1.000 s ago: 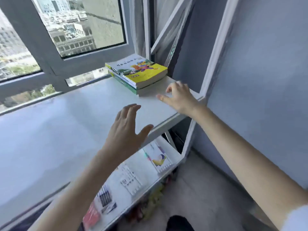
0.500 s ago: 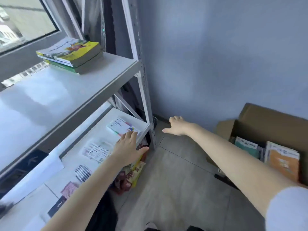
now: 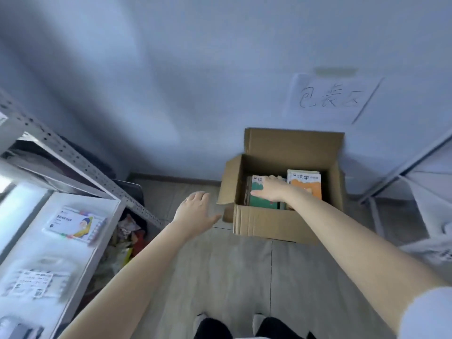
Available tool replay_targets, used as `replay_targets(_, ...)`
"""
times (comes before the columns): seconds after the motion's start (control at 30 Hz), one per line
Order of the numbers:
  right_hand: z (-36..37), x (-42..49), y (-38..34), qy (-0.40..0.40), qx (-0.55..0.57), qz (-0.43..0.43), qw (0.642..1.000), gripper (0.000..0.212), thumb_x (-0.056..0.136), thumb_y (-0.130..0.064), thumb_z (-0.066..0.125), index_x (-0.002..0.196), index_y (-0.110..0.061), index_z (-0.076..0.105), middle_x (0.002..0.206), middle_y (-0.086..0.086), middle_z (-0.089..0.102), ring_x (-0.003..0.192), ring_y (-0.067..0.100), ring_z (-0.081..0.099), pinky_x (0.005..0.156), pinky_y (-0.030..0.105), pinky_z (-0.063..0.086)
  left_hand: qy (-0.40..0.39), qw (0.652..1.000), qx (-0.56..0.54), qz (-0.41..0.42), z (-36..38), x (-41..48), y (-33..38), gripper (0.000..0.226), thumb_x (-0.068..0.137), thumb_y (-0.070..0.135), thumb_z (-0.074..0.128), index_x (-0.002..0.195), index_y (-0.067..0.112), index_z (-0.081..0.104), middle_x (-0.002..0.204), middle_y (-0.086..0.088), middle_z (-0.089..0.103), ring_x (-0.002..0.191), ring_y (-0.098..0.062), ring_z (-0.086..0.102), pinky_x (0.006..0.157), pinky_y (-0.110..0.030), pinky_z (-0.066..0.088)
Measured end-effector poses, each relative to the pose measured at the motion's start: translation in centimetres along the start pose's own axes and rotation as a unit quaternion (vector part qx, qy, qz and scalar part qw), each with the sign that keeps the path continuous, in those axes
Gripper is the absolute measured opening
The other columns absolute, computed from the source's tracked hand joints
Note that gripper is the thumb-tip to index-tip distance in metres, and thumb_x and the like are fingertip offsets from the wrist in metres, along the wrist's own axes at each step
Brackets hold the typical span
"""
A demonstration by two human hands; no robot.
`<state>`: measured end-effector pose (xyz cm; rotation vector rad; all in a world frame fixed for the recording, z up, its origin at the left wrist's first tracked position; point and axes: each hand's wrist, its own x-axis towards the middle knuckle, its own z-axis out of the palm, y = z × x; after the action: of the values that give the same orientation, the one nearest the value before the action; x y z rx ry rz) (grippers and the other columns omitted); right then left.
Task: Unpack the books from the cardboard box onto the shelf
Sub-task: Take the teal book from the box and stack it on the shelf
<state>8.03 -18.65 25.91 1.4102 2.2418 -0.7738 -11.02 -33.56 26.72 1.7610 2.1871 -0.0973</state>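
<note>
An open cardboard box [image 3: 266, 222] stands on the floor against the wall, with books lying flat inside. My right hand [image 3: 270, 190] reaches into the box and rests palm down on a green-covered book [image 3: 256, 200], fingers spread. An orange-covered book [image 3: 307, 184] lies beside it on the right. My left hand [image 3: 195, 212] hovers open above the floor, just left of the box's side flap, holding nothing. The metal shelf unit [image 3: 73, 157] is at the left edge.
The shelf's lower board [image 3: 102, 243] carries a white packet and some labelled bags. Coloured bags are piled on the floor under it. A paper sign [image 3: 330, 99] hangs on the wall above the box. Another white rack [image 3: 401, 172] stands to the right. My feet show at the bottom.
My view has swung from the shelf top with its stacked books down and right to the box. My right hand has gone into the box onto the green book; my left hand followed.
</note>
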Motion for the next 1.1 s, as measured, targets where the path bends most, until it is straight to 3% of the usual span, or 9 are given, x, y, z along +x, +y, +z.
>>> replay_targets(0.17, -2.1, 2.7, 7.3, -0.02, 0.037, 0.046, 0.998, 0.072, 0.091, -0.056, 0.042, 0.141, -0.005, 0.032, 0.142, 0.017, 0.041, 0.129, 0.035, 0.038, 0.101, 0.043, 0.037, -0.009, 0.999, -0.018, 0.032, 0.8, 7.1, 4.9, 0.074, 0.088, 0.058, 0.047, 0.145, 0.013, 0.03, 0.152, -0.006, 0.033, 0.141, -0.023, 0.026, 0.114, -0.037, 0.025)
replay_targets(0.23, -2.3, 4.4, 9.8, -0.022, 0.044, 0.055, 0.997, 0.054, 0.09, -0.056, 0.044, 0.12, -0.011, 0.049, 0.116, 0.011, 0.055, 0.116, 0.034, 0.047, 0.086, 0.039, 0.043, -0.021, 0.999, -0.024, 0.033, 1.8, 10.3, 6.1, 0.072, 0.088, 0.056, 0.049, 0.144, 0.013, 0.032, 0.151, -0.007, 0.033, 0.14, -0.025, 0.028, 0.112, -0.039, 0.029)
replay_targets(0.3, -2.3, 6.2, 11.7, -0.029, 0.036, 0.067, 0.997, 0.043, 0.09, -0.055, 0.044, 0.099, -0.013, 0.047, 0.092, 0.005, 0.054, 0.098, 0.032, 0.05, 0.066, 0.034, 0.037, -0.044, 0.998, -0.027, 0.031, 3.0, 13.5, 7.0, 0.069, 0.088, 0.053, 0.049, 0.142, 0.012, 0.034, 0.15, -0.008, 0.035, 0.138, -0.026, 0.032, 0.108, -0.041, 0.034)
replay_targets(0.37, -2.5, 8.4, 13.5, -0.041, 0.047, 0.076, 0.995, 0.054, 0.091, -0.053, 0.044, 0.117, -0.006, 0.047, 0.111, 0.012, 0.059, 0.098, 0.03, 0.053, 0.072, 0.036, 0.041, -0.076, 0.996, -0.03, 0.026, 4.6, 17.1, 7.7, 0.069, 0.089, 0.052, 0.049, 0.142, 0.012, 0.033, 0.149, -0.009, 0.035, 0.136, -0.027, 0.033, 0.105, -0.042, 0.038)
replay_targets(0.47, -2.2, 12.2, 15.9, -0.057, 0.069, 0.096, 0.991, 0.069, 0.091, -0.055, 0.043, 0.138, -0.005, 0.035, 0.136, 0.016, 0.047, 0.121, 0.033, 0.045, 0.097, 0.042, 0.041, -0.113, 0.993, -0.034, 0.025, 7.0, 22.5, 8.6, 0.066, 0.089, 0.051, 0.05, 0.14, 0.012, 0.035, 0.147, -0.008, 0.037, 0.134, -0.026, 0.036, 0.101, -0.042, 0.041)
replay_targets(0.67, 2.2, 21.0, 18.8, -0.066, 0.118, 0.103, 0.985, 0.058, 0.093, -0.048, 0.042, 0.13, -0.003, 0.042, 0.128, 0.016, 0.049, 0.118, 0.033, 0.046, 0.083, 0.037, 0.038, -0.171, 0.984, -0.038, -0.016, 14.8, 31.1, 9.3, 0.063, 0.087, 0.047, 0.054, 0.137, 0.012, 0.038, 0.142, -0.009, 0.043, 0.131, -0.028, 0.039, 0.101, -0.042, 0.041)
replay_targets(0.83, 9.8, 29.8, 20.4, -0.083, 0.175, 0.12, 0.974, 0.056, 0.093, -0.047, 0.044, 0.129, -0.004, 0.044, 0.129, 0.014, 0.05, 0.113, 0.029, 0.05, 0.084, 0.034, 0.043, -0.218, 0.972, -0.042, -0.077, 24.0, 36.7, 8.6, 0.061, 0.088, 0.046, 0.055, 0.134, 0.01, 0.039, 0.136, -0.011, 0.046, 0.127, -0.03, 0.042, 0.1, -0.043, 0.041)
replay_targets(0.97, 14.6, 36.0, 21.8, -0.075, 0.278, 0.173, 0.942, 0.059, 0.094, -0.045, 0.042, 0.134, -0.002, 0.04, 0.137, 0.016, 0.045, 0.122, 0.031, 0.047, 0.096, 0.036, 0.043, -0.249, 0.954, -0.078, -0.15, 31.0, 40.2, 7.6, 0.065, 0.087, 0.045, 0.059, 0.13, 0.002, 0.038, 0.132, -0.019, 0.046, 0.125, -0.036, 0.044, 0.101, -0.044, 0.038)
replay_targets(1.1, 18.5, 40.0, 23.0, -0.085, 0.356, 0.202, 0.908, 0.052, 0.094, -0.042, 0.045, 0.131, -0.005, 0.043, 0.132, 0.014, 0.051, 0.117, 0.029, 0.052, 0.091, 0.03, 0.043, -0.264, 0.923, -0.165, -0.227, 36.1, 42.3, 7.0, 0.062, 0.085, 0.04, 0.064, 0.128, 0.003, 0.041, 0.132, -0.018, 0.05, 0.122, -0.035, 0.049, 0.097, -0.04, 0.041)
